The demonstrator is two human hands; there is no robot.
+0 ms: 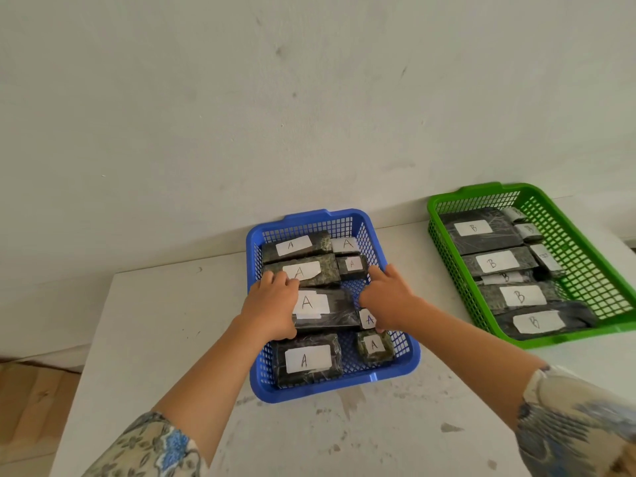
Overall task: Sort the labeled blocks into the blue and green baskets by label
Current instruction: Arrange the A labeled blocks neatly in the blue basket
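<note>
Gripping "A" block (325, 309) in blue basket (395, 371): left hand (272, 304), right hand (387, 297); green basket (585, 235) blocks read "B".

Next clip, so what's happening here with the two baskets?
A person is sorting labeled blocks at a white table. Both hands are inside the blue basket: the left hand and the right hand are at either end of a long block marked A. Every label readable in the blue basket says A; those in the green basket say B. No loose blocks show on the table.
</note>
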